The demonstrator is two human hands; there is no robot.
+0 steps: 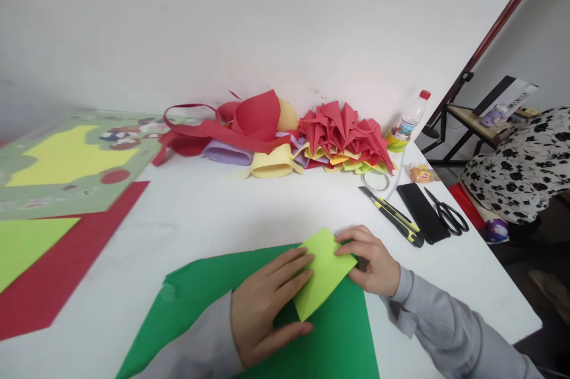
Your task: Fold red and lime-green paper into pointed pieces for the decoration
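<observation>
A yellow-green sheet of folded paper (321,275) lies at an angle over a larger green sheet (200,290) on the white table. My left hand (271,302) rests flat along the paper's left side, its fingers stretched out and the thumb apart near the lower corner. At the right corner, my right hand (371,260) pinches the paper between thumb and fingers. Part of the paper's left edge is hidden under my left fingers.
Right of my hands lie a utility knife (394,215), a black phone-like slab (423,212), scissors (449,215) and a tape ring (374,180). Red folded paper (342,135), rolled paper (272,162) and a bottle (405,123) stand along the wall. Coloured sheets (66,266) lie left; a person (525,165) is at right.
</observation>
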